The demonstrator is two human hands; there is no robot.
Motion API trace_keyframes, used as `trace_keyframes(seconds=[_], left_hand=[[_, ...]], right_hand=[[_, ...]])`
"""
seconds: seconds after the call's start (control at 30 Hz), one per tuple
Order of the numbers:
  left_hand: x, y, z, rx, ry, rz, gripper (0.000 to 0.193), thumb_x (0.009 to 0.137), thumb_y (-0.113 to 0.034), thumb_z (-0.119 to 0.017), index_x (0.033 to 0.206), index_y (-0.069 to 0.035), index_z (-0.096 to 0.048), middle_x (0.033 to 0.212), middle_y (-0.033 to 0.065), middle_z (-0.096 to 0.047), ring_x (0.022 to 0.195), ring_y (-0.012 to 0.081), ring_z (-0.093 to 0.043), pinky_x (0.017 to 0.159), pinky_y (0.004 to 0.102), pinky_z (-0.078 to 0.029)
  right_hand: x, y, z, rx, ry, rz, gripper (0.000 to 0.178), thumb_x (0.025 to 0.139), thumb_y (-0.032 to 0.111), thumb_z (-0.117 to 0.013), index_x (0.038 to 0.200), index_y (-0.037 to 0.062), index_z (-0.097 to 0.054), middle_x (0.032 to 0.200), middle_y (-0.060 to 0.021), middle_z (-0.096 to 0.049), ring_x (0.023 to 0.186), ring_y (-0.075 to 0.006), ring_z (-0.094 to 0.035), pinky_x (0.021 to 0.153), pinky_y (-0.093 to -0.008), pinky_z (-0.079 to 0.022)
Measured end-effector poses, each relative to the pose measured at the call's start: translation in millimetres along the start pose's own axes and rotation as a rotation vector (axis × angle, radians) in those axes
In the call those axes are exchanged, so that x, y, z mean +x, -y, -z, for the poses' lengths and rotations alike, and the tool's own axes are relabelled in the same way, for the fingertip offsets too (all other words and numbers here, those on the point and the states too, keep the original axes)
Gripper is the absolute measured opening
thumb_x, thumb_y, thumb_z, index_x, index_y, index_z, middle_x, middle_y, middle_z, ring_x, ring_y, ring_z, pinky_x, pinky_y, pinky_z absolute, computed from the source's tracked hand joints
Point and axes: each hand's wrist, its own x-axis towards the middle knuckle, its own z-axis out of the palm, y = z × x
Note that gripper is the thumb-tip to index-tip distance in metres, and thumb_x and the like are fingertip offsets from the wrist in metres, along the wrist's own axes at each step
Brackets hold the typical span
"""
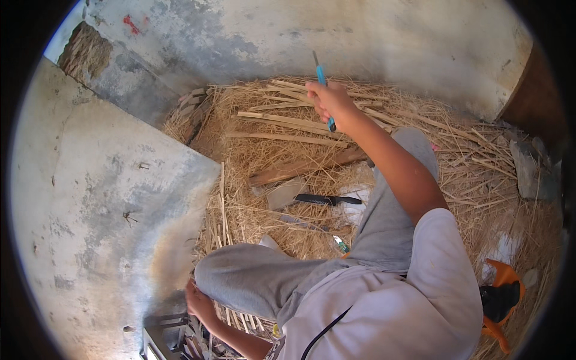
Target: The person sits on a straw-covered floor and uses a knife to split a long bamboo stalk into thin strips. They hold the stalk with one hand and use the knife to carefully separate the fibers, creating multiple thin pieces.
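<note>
My right hand (330,102) is raised far out in front, closed around a slim blue-handled tool (321,74). A thin dark shaft points up and away from it, and the handle's black end sticks out below my fist. Its exact kind is too small to make out. My left hand (199,302) hangs low beside my bent left knee, near bamboo strips and the wall; its fingers are mostly hidden. Between my legs a knife (327,199) with a dark blade lies on straw by a flat stone (287,193). A small green-and-white item (341,243) lies nearer me.
Split bamboo strips (288,122) and a wooden piece (306,166) lie ahead on the straw. Stained walls (120,198) stand close at left and front. An orange-and-black object (503,300) is at right, a metal frame (157,336) at lower left, a stone slab (533,171) far right.
</note>
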Motion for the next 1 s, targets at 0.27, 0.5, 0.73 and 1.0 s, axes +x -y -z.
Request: trace_keyframes(seconds=[0.27,0.5,0.73,1.0], left_hand=[[64.8,-101.5,99.0,-0.416,-0.585,-0.269,0.039,0.1,-0.018,-0.054,0.137,-0.006,-0.059,0.136,0.013,-0.063,0.124,0.0284,-0.059,0.106,0.0427,-0.045],[117.6,-240.3,11.2,-0.847,0.108,-0.36,0.023,0.101,-0.014,-0.051,0.115,-0.003,-0.067,0.102,0.0109,-0.073,0.097,0.0188,-0.066,0.092,0.032,-0.049],[76.7,-269.4,-42.7,0.105,0.614,-0.696,0.042,0.097,-0.03,-0.062,0.132,-0.006,-0.057,0.121,0.0177,-0.066,0.109,0.0365,-0.065,0.094,0.0476,-0.051],[59.2,-282.1,-67.8,0.152,0.74,-0.779,0.042,0.095,-0.032,-0.063,0.127,-0.005,-0.058,0.111,0.0155,-0.067,0.107,0.0328,-0.066,0.091,0.0474,-0.051]], right_hand=[[50.6,-112.7,-19.4,-1.132,0.178,-0.133,0.028,0.095,0.023,-0.057,0.088,-0.0014,-0.068,0.072,-0.0122,-0.064,0.063,-0.0253,-0.065,0.059,-0.0411,-0.052],[104.0,-229.5,35.8,-1.654,0.223,-0.217,0.019,0.09,0.018,-0.067,0.103,0.0043,-0.071,0.102,-0.0159,-0.07,0.092,-0.0321,-0.07,0.075,-0.0472,-0.055],[147.3,-311.7,91.5,-1.577,0.023,-0.311,0.033,0.091,0.02,-0.068,0.121,0.0073,-0.066,0.11,-0.0176,-0.07,0.107,-0.0349,-0.068,0.087,-0.0496,-0.055],[152.6,-365.9,97.6,-1.588,-0.005,-0.357,0.031,0.095,0.018,-0.063,0.122,0.0028,-0.063,0.128,-0.0181,-0.058,0.108,-0.0375,-0.066,0.087,-0.05,-0.056]])
